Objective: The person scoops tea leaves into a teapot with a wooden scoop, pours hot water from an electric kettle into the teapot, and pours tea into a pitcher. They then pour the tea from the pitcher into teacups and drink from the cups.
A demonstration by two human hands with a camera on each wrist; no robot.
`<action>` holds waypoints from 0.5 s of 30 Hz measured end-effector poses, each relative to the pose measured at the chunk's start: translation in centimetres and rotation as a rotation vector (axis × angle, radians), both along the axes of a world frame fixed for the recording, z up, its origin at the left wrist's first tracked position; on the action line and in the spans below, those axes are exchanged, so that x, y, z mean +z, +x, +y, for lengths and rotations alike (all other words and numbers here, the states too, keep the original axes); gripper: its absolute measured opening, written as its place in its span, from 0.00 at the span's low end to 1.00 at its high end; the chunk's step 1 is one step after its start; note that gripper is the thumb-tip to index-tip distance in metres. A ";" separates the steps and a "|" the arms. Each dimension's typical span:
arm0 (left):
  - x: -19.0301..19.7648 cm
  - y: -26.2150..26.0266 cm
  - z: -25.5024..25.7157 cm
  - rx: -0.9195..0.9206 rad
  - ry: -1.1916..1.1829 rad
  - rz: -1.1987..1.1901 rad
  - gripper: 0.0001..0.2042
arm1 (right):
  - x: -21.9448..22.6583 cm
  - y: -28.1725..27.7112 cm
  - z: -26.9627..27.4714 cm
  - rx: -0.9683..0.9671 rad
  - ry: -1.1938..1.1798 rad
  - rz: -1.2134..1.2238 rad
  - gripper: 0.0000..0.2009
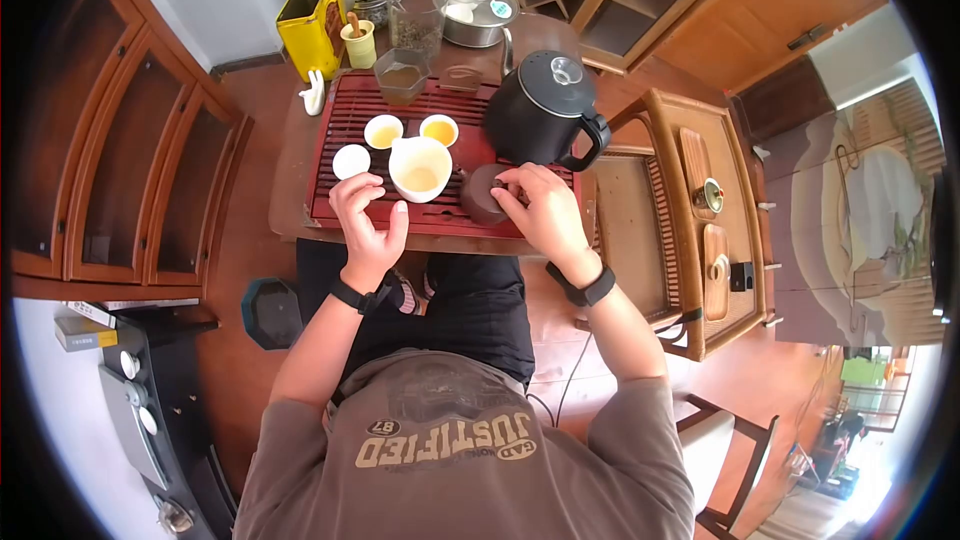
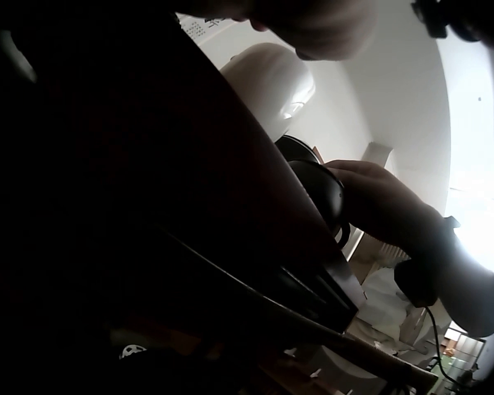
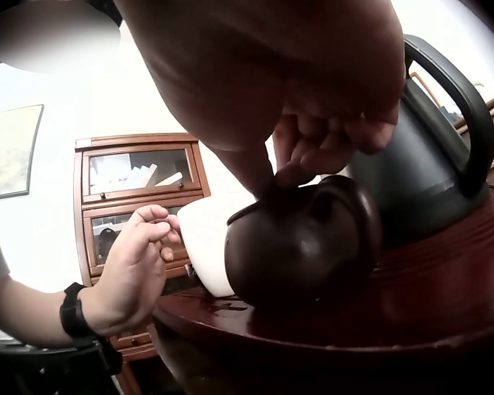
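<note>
Teapot (image 3: 300, 255) sits on slatted tray (image 1: 348, 107), presumably for drips; right hand (image 1: 545, 208) pinches lid knob (image 1: 497, 184); left hand (image 1: 365, 230) loose, holding nothing, beside white pitcher (image 1: 420, 172).

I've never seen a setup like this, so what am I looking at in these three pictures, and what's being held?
There is no machine here, only a person working bare-handed. The widest picture comes from a camera worn on the head, looking down. The other two come from cameras on the wrists; the left wrist's picture is mostly dark.

On the table sits a slatted tea tray. It bears a white pitcher, two cups of yellowish liquid, a black kettle and a dark teapot, among other things.

The right hand pinches the top of the dark teapot. The left hand is beside the white pitcher, fingers loosely bent, seemingly holding nothing.
</note>
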State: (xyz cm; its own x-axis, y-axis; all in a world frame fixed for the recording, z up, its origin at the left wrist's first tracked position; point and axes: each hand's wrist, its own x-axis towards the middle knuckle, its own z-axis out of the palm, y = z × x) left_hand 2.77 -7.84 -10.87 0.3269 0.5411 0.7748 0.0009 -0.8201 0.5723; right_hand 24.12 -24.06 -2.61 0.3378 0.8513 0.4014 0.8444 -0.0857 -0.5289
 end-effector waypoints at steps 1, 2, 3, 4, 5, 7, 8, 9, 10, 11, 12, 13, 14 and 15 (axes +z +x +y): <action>-0.2 0.1 0.1 -0.009 0.001 0.002 0.19 | -0.1 0.0 0.0 -0.009 0.001 0.002 0.09; -0.4 0.2 0.1 -0.006 -0.006 0.005 0.19 | -0.1 -0.1 -0.1 -0.019 0.007 0.039 0.08; -0.7 0.2 0.2 0.000 -0.014 0.010 0.19 | -0.2 -0.2 -0.2 -0.027 0.013 0.079 0.08; -0.7 0.2 0.2 -0.001 -0.009 -0.003 0.19 | -0.1 -0.3 -0.3 -0.030 0.012 0.083 0.08; -0.9 0.2 0.3 -0.002 -0.011 0.002 0.19 | 0.1 -0.6 -0.5 -0.064 0.043 0.179 0.08; -0.9 0.2 0.4 -0.013 -0.014 -0.016 0.18 | -0.1 -0.5 -0.9 -0.098 0.099 0.306 0.08; -0.9 0.2 0.5 -0.007 -0.015 -0.011 0.18 | -0.1 -0.3 -1.3 -0.124 0.127 0.325 0.08; -0.8 0.3 0.5 -0.012 -0.007 -0.006 0.18 | 0.0 -0.1 -1.6 -0.151 0.156 0.343 0.08; -0.8 0.2 0.5 -0.018 0.000 0.001 0.18 | -0.1 0.3 -2.1 -0.160 0.173 0.370 0.08; -0.8 0.0 0.5 -0.012 -0.003 0.007 0.18 | -0.4 0.8 -2.6 -0.184 0.177 0.404 0.08; -0.9 -0.1 0.5 -0.029 -0.001 0.026 0.17 | -0.3 1.2 -3.2 -0.216 0.150 0.384 0.08; -0.8 -0.1 0.5 -0.047 0.001 0.044 0.17 | -0.3 1.6 -3.7 -0.248 0.124 0.362 0.07; -0.6 -0.1 0.5 -0.049 -0.003 0.045 0.16 | 0.0 1.8 -4.2 -0.274 0.091 0.305 0.07; -0.6 -0.2 0.5 -0.047 -0.006 0.047 0.16 | -0.5 2.3 -4.7 -0.286 0.051 0.289 0.07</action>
State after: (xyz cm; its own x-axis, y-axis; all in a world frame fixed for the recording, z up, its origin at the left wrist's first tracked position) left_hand 2.58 -7.35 -11.49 0.3877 0.5293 0.7547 -0.0104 -0.8161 0.5778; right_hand 26.43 -28.78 -3.11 0.6634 0.6879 0.2945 0.6061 -0.2631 -0.7507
